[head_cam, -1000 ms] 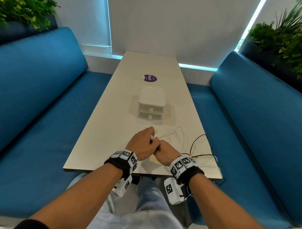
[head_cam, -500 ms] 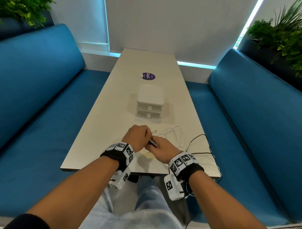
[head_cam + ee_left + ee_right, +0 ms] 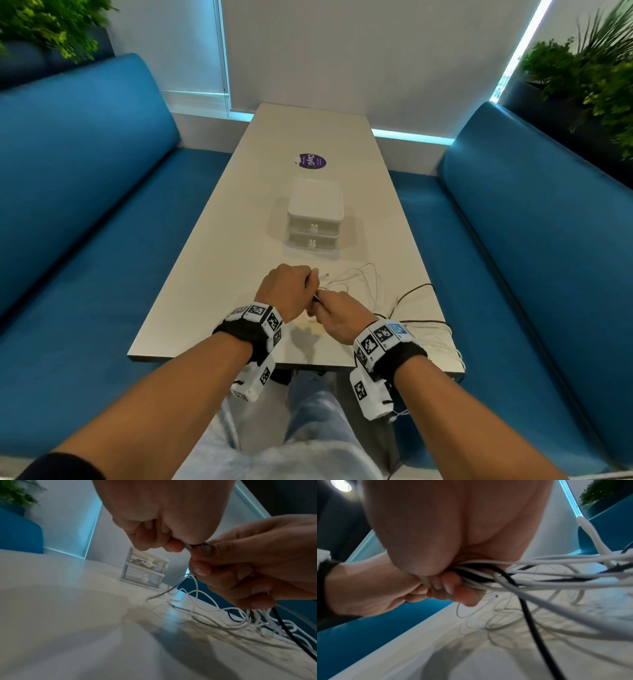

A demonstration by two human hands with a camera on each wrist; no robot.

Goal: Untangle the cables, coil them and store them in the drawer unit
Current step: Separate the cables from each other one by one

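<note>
Both hands meet over the near part of the table (image 3: 219, 274). My left hand (image 3: 308, 286) pinches a thin black cable (image 3: 193, 546) between thumb and fingers. Right beside it, my right hand (image 3: 322, 308) grips a bundle of tangled white and black cables (image 3: 488, 580) in its fist. Loose white cable loops (image 3: 363, 279) and a black cable (image 3: 416, 291) trail off to the right across the table. The white two-drawer unit (image 3: 315, 212) stands further back with both drawers closed. Through its clear front (image 3: 145, 568), a dark coiled cable shows in the top drawer.
A purple round sticker (image 3: 310, 161) lies on the table behind the drawer unit. Blue benches (image 3: 85, 205) run along both sides. Some cables hang over the table's near right corner (image 3: 452, 346). Plants stand behind both benches.
The hands stay close together at the same spot. A short dark stretch of cable now shows between them, where a white plug end stood before.
</note>
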